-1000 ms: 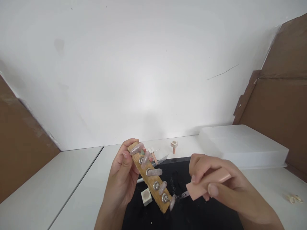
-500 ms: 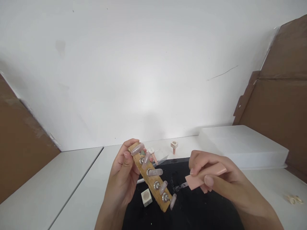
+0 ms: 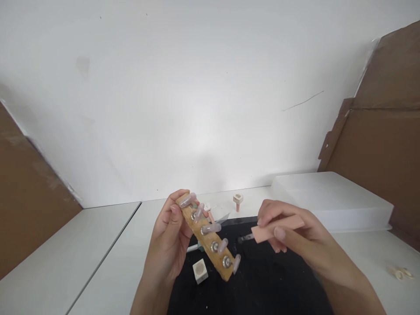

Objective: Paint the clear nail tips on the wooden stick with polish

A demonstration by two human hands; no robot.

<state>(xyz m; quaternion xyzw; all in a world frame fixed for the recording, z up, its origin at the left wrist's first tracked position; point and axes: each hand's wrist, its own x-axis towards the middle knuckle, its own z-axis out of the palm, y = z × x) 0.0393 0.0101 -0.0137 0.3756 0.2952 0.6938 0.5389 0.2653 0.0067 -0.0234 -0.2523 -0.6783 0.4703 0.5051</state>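
Note:
My left hand (image 3: 169,234) grips the upper end of a wooden strip (image 3: 207,239). Several pale pink nail tips stand on round metal mounts along it, among them a middle one (image 3: 211,229) and a lowest one (image 3: 236,264). In my right hand (image 3: 290,227) is a pink rectangular handle (image 3: 277,228), pinched between thumb and fingers. Its brush (image 3: 246,238) points left toward the strip, apart from the nail tips. Below the strip's left side, a small white square block (image 3: 200,271) lies on the black mat (image 3: 262,280).
Behind the mat stands a pink and white bottle-like item (image 3: 238,202). Another similar one (image 3: 210,212) lies partly behind the strip. A translucent white box (image 3: 331,201) sits at the right, with small beige pieces (image 3: 402,273) in front. Brown cardboard (image 3: 383,118) borders the right.
My right hand has risen slightly with the pink handle and brush. The lower end of the wooden strip has tilted up a little in my left hand.

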